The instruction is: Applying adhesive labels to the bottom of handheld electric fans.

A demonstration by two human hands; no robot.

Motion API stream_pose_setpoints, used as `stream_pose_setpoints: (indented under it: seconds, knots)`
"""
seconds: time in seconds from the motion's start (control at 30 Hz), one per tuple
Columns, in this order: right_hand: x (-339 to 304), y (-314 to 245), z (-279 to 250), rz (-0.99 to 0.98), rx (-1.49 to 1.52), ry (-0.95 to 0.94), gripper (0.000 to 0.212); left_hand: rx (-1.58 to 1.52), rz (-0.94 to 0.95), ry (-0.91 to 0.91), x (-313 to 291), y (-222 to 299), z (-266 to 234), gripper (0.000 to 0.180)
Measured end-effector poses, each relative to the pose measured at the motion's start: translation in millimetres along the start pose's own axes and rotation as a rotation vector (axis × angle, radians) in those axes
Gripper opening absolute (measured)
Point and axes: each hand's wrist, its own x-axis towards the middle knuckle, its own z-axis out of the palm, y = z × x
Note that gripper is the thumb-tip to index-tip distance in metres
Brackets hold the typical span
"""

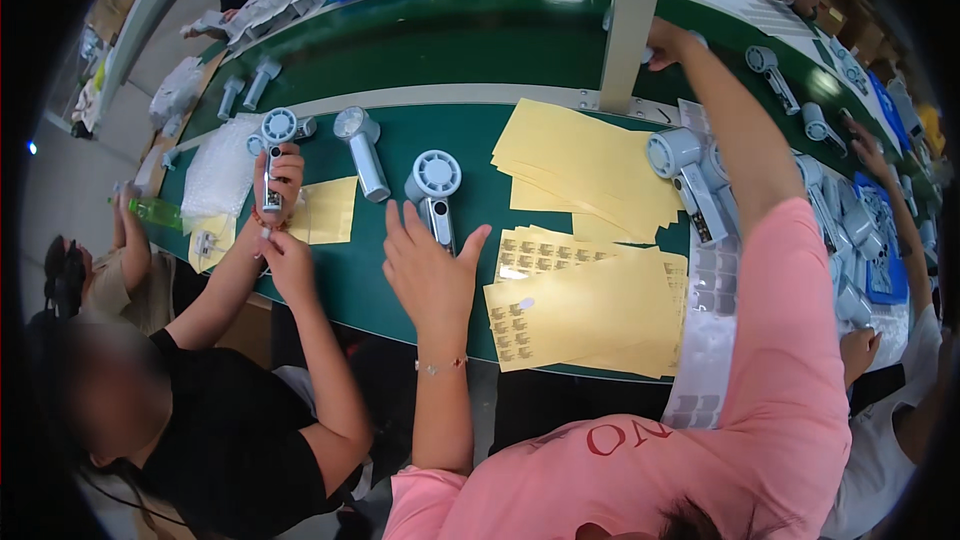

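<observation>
My left hand (432, 265) is open, its fingers spread and pointing away from me. A light-blue handheld fan (437, 175) lies just beyond it, the lower handle between thumb and index finger; I cannot tell whether they touch. Out past the bench's raised edge, beside the post, my right hand (668, 44) is closed. A small pale piece shows at its fingers, too little to name. Left of the near fan lies a second light-blue fan (368, 162). Under my right arm, another fan (682, 180) rests among several more, next to yellow label sheets (590, 305).
A co-worker (230, 410) on my left holds a fan (275, 155) over bubble wrap (205, 175). The upright post (632, 30) stands close to my right hand. Blank yellow sheets (575, 155) lie ahead. Fans crowd a blue tray (880, 250) at right, near another person's arm.
</observation>
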Motion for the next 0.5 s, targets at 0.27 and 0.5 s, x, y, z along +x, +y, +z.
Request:
stream_pose_setpoints:
  seconds: [0.27, 0.5]
  knots:
    - [-254, -11, -60, -0.128, 0.124, 0.055, 0.042, -1.205, 0.005, -0.466, -53, 39, -37, 0.040]
    - [-419, 5, 104, -0.555, -0.169, 0.339, 0.051, -2.148, -0.495, -0.995, -86, 91, -18, 0.045]
